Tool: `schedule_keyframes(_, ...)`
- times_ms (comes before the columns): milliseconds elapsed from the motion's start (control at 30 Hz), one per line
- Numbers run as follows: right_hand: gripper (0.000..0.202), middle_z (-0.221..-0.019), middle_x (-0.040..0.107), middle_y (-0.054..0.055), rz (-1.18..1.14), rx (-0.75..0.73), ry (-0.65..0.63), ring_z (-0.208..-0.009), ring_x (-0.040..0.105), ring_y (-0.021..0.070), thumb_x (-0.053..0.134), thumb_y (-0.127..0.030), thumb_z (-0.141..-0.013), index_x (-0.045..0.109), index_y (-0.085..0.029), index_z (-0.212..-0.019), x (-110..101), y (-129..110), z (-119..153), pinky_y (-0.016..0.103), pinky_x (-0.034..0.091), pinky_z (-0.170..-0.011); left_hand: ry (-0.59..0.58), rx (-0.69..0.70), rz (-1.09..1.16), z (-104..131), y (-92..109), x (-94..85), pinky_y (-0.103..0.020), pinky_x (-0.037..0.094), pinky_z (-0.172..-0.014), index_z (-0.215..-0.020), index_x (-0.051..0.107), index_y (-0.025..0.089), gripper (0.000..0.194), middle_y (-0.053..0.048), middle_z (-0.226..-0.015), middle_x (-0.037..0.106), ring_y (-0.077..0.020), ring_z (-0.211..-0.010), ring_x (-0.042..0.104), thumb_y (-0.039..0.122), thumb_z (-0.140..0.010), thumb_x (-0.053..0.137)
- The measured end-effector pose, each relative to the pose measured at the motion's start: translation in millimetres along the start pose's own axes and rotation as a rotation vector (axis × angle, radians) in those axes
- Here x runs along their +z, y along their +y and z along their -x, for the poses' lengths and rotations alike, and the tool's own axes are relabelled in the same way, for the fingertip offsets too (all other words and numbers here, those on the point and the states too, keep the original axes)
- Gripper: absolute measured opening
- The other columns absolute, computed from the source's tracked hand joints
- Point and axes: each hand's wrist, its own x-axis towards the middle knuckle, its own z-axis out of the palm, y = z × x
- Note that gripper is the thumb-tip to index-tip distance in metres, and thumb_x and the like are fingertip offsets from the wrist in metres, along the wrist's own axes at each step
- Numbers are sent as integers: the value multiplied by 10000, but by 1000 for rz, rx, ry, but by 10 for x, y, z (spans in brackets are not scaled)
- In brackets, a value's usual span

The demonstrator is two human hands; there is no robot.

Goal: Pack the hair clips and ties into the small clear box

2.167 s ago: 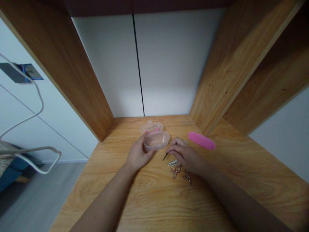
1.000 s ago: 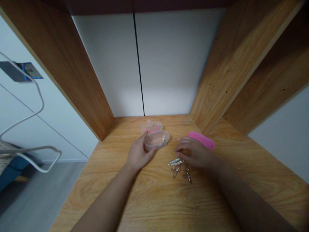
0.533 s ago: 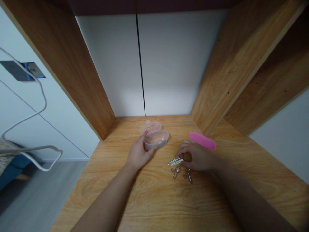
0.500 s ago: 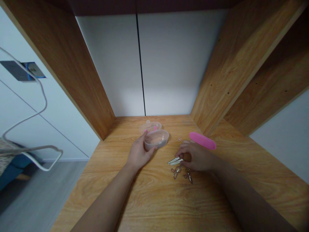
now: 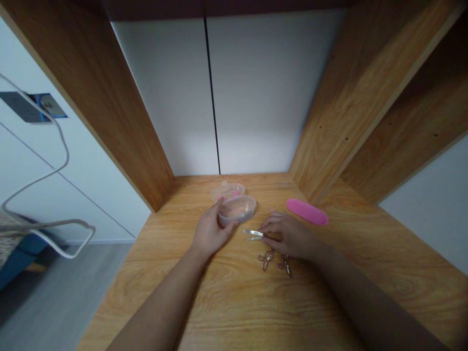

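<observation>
My left hand (image 5: 214,228) is closed around the near left side of a clear plastic oval box (image 5: 237,219), thumb at its front and fingers at its rim. Its hinged lid (image 5: 219,191) lies open behind it, with pink bits at the hinge. In my right hand (image 5: 287,235) are slim silver clips (image 5: 253,233), pinched between thumb and fingers, their tips pointing left toward the box. Just below that hand, two metal wire pieces with butterfly-like loops lie on the wood: a left one (image 5: 266,260) and a right one (image 5: 286,265).
A pink oval tray (image 5: 307,211) lies beyond my right hand. A small clear piece (image 5: 272,209) is near the fingers. Wooden side panels (image 5: 329,141) and a white back wall (image 5: 252,107) enclose the wooden surface (image 5: 234,297). A white cable (image 5: 66,146) hangs at left.
My right hand has lifted the silver clips and moved them a little left and away from me, closer to the box. My left hand stays on the box.
</observation>
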Motion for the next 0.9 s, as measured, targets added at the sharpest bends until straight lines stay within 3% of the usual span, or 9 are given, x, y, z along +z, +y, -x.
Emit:
schedule_keyframes(300, 232, -1018, 741, 56, -22, 36, -12, -982, 657, 242, 678, -225, -849, 731, -247, -1073, 1, -31, 10, 439, 465, -976, -3, -9, -2, -6, 9, 3, -533, 520, -1039, -1498, 401, 215, 813, -161, -1365, 632, -356, -1246, 618, 361, -793, 780)
schedule_keyframes(500, 308, -1006, 709, 73, 44, 123, -47, -980, 637, 263, 780, -411, -818, 758, -236, -1070, 48, -5, -17, 443, 465, -942, -9, -15, -19, -5, 27, -6, -522, 522, -1025, -1498, 400, 181, 811, -166, -1346, 643, -350, -1227, 626, 367, -802, 772)
schedule_keyframes(667, 182, -984, 702, 63, 72, 105, -64, -964, 623, 235, 708, -338, -888, 773, -251, -1035, 58, -11, -27, 404, 458, -916, -12, -26, -5, -7, 28, -4, -510, 527, -1020, -1491, 413, 213, 803, -153, -1345, 646, -350, -1209, 639, 373, -794, 778)
schedule_keyframes(900, 143, -939, 740, 54, 48, 20, -20, -935, 641, 230, 653, -252, -890, 756, -228, -988, 7, -70, -30, 413, 446, -926, -8, -21, -7, 2, 10, 4, -522, 520, -1026, -1489, 405, 215, 803, -153, -1355, 640, -343, -1219, 634, 346, -793, 785)
